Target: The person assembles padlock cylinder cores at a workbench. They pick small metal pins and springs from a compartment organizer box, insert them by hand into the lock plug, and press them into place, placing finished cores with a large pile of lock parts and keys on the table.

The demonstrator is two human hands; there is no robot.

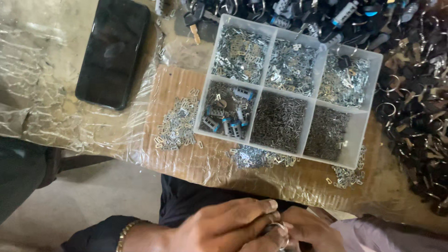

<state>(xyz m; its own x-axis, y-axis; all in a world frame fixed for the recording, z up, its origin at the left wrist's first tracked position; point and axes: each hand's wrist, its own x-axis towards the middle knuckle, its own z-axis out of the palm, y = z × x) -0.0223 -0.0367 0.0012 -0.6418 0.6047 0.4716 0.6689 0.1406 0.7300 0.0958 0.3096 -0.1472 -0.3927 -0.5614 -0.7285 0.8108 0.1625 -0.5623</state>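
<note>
At the bottom centre of the frame, a small metal ring point(275, 227) is pinched between the closed fingers of the left hand point(224, 228) and right hand point(312, 229). A 6-compartment tray point(366, 119) is seen above on the counter point(186, 161).

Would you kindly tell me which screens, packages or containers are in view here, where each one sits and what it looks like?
Phone: upper left on the plastic-covered table, flat black rectangle, screen dark.
Sorting tray: centre right, clear plastic rectangle with six compartments of small metal parts.
No labels or signs can be made out.
</note>
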